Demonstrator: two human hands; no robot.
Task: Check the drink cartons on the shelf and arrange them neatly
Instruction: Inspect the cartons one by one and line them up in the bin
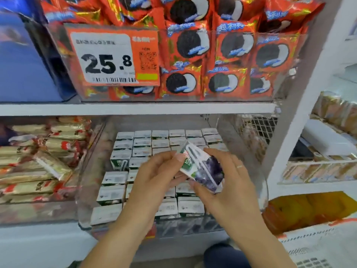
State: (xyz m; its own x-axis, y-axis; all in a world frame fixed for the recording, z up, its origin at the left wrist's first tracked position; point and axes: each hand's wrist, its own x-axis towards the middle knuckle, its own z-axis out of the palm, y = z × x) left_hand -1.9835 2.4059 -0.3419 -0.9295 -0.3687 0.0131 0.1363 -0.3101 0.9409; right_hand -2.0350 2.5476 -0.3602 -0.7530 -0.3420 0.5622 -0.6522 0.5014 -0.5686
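I hold one drink carton [202,169] tilted above the clear bin [90,171], left hand [154,176] and right hand [228,182] both gripping it, apparently for inspection.

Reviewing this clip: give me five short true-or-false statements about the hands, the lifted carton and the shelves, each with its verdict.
1. Both hands hold one drink carton above the rows. True: the left hand pinches its left end and the right hand grips its right end.
2. The held carton stands upright. False: it is tilted, with its dark fruit picture facing the camera.
3. The other cartons sit in a clear bin on the lower shelf. True.
4. The price tag reads 12.5. False: it reads 25.8.
5. The packs on the upper shelf are green. False: the cookie packs are orange-red.
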